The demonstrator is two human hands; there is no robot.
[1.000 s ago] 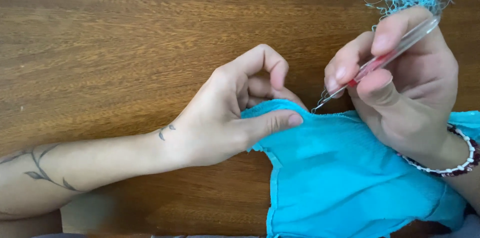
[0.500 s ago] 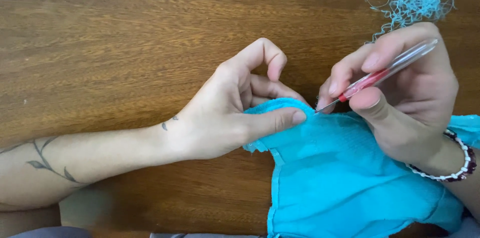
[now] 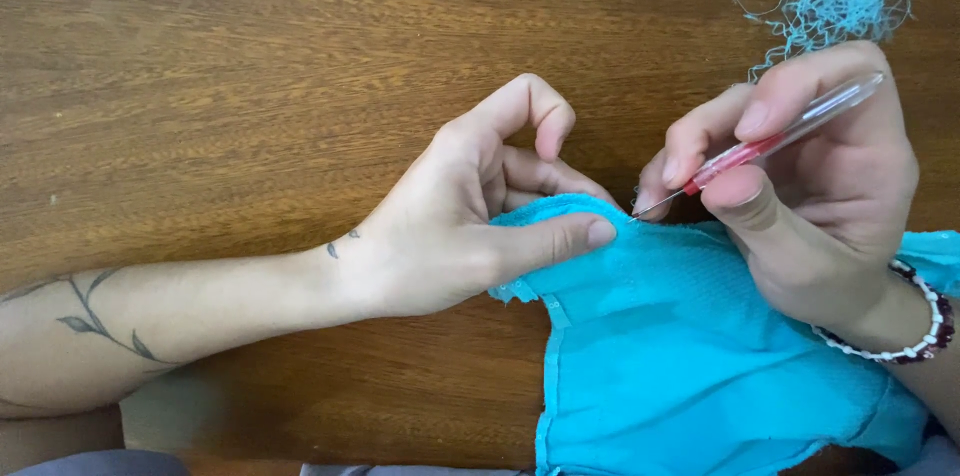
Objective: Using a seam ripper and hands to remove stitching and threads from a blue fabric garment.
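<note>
Two bare hands work a seam ripper along the edge of a turquoise cloth on a wooden table.

The left hand (image 3: pixel 470 221), at the centre of the frame, pinches a fold of the turquoise cloth (image 3: pixel 690 356) between thumb and fingers. The cloth spreads across the lower right. The right hand (image 3: pixel 810 206), at the right, grips the seam ripper (image 3: pixel 760 148) firmly between thumb and fingers, its metal tip touching the pinched fold. A tangle of turquoise thread (image 3: pixel 835 1) lies at the upper right on the wooden table (image 3: pixel 250 86). A beaded bracelet (image 3: pixel 915 321) circles the right wrist.
</note>
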